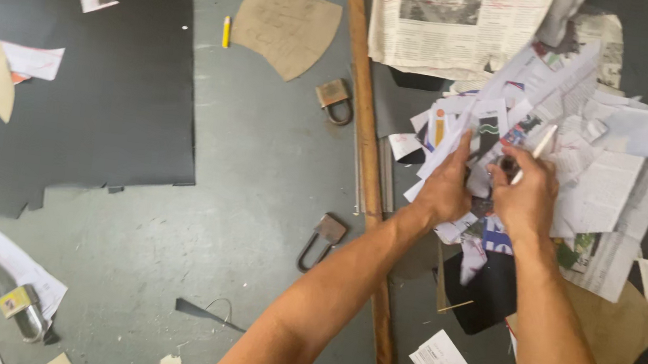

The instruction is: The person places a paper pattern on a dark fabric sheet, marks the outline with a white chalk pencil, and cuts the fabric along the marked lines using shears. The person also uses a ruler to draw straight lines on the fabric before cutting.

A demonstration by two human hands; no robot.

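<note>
My left hand grips a white paper strip over a heap of torn paper scraps on the grey floor. Close to its right, my right hand pinches a small dark round object, and a thin white stick pokes up between its fingers. The two hands are almost touching, both above the left part of the heap. What the dark object is I cannot make out.
A long wooden stick runs down the floor left of my hands. Two padlocks lie left of it, a third at bottom left. A black sheet covers the upper left; a newspaper lies at the top.
</note>
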